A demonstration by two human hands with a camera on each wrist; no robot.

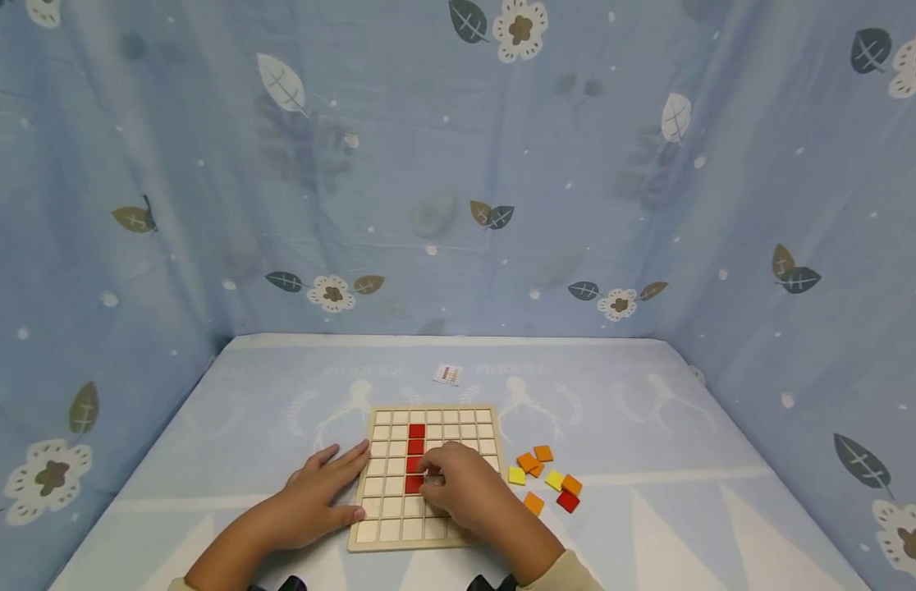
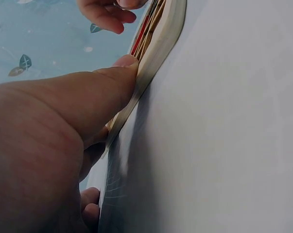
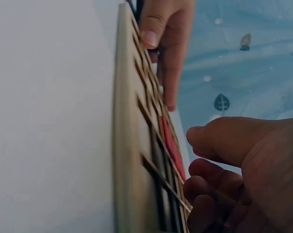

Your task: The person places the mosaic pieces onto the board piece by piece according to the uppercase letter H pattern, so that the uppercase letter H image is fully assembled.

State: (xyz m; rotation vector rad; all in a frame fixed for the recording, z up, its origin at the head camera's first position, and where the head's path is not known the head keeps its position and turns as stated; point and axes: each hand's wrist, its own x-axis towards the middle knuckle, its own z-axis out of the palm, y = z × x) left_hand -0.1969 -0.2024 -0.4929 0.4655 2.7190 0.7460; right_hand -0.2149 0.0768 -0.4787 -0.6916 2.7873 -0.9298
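A square wooden grid board point(image 1: 387, 544) lies on the table, with several red tiles point(image 1: 416, 446) in one column. My left hand point(image 1: 310, 497) rests at the board's left edge, its fingers extended and its thumb touching the rim. Over the board, my right hand point(image 1: 465, 484) has its index fingertip and thumb at the lower red tiles. In the right wrist view, that thumb point(image 3: 209, 141) stands apart from the bent fingers, and no tile shows between them. The right hand covers part of the grid.
Right of the board lie loose orange tiles point(image 1: 543, 453), yellow tiles point(image 1: 516, 475) and a red tile point(image 1: 568, 501). A small printed card point(image 1: 448, 375) lies beyond the board. Blue floral curtains point(image 1: 428, 164) stand behind and at both sides of the table.
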